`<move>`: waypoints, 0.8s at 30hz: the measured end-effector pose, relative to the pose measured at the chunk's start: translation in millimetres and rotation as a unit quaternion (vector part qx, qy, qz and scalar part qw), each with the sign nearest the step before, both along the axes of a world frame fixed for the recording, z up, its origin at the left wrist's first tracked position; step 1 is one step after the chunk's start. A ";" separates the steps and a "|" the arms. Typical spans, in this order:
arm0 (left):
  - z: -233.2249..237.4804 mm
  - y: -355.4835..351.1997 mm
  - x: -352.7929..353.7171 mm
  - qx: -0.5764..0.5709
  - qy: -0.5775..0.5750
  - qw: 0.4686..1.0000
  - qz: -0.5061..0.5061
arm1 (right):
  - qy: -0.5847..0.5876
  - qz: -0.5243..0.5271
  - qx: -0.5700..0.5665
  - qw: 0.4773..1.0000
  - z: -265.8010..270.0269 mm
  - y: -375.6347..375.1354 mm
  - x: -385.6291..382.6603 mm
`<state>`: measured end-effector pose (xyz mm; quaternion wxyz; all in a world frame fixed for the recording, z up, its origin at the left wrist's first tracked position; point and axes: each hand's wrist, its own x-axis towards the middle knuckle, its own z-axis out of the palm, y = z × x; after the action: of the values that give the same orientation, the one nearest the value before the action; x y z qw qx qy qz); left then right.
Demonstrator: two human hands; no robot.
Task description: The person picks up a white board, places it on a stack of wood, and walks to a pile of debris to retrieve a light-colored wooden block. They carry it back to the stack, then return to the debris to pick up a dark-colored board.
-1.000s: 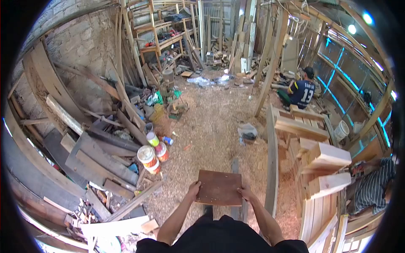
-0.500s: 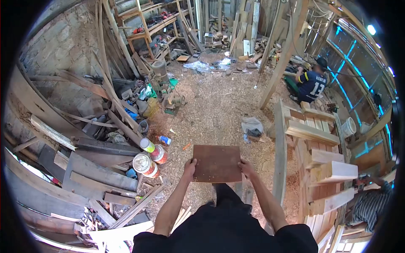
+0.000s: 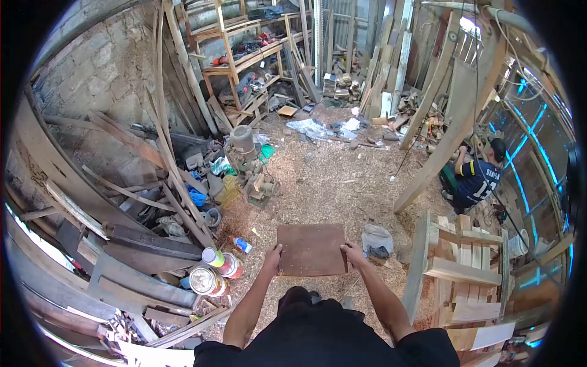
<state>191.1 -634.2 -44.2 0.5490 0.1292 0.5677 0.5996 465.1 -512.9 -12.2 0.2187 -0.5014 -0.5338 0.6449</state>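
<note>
A flat rectangular brown wooden board (image 3: 312,249) is held out in front of my body, above the floor. Its left edge is gripped by my left hand (image 3: 273,259), thumb on the upper face. On the opposite edge, my right hand (image 3: 353,254) is closed the same way. The fingers under the board are hidden. Small pale specks dot its face.
Wood shavings cover the floor (image 3: 330,177). Paint cans (image 3: 208,281) and a blue-and-white bottle (image 3: 242,244) stand left. A plastic bag (image 3: 376,240) lies right, near a timber frame (image 3: 465,270). A person (image 3: 480,177) crouches beyond a slanted post (image 3: 455,116).
The view has advanced and turned, so the cans, bag and timber frame sit lower in view. A second person at the right is no longer visible. Both hands still hold the board.
</note>
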 end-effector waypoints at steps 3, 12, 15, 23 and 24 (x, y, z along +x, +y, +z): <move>3.1 51.2 -6.9 -0.028 -0.015 0.999 0.010 | -0.044 -0.001 -0.001 0.999 2.2 45.0 -9.8; -18.8 234.7 -47.3 -0.047 -0.052 0.994 -0.085 | -0.006 -0.048 -0.051 0.998 -39.1 200.2 -32.3; -1.7 304.3 -58.9 -0.038 -0.047 0.992 -0.111 | -0.084 -0.071 -0.025 0.994 -74.5 265.1 -35.9; -14.4 441.7 -102.5 -0.010 -0.072 0.989 -0.125 | -0.029 -0.172 -0.047 0.984 -11.0 386.3 -92.6; -16.0 455.6 -106.3 -0.011 -0.067 0.991 -0.113 | -0.046 -0.155 -0.082 0.983 13.9 398.3 -100.5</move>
<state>84.8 -178.6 -60.2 0.6515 0.1459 0.5180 0.5347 364.7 -114.5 1.6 0.2492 -0.6234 -0.4050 0.6206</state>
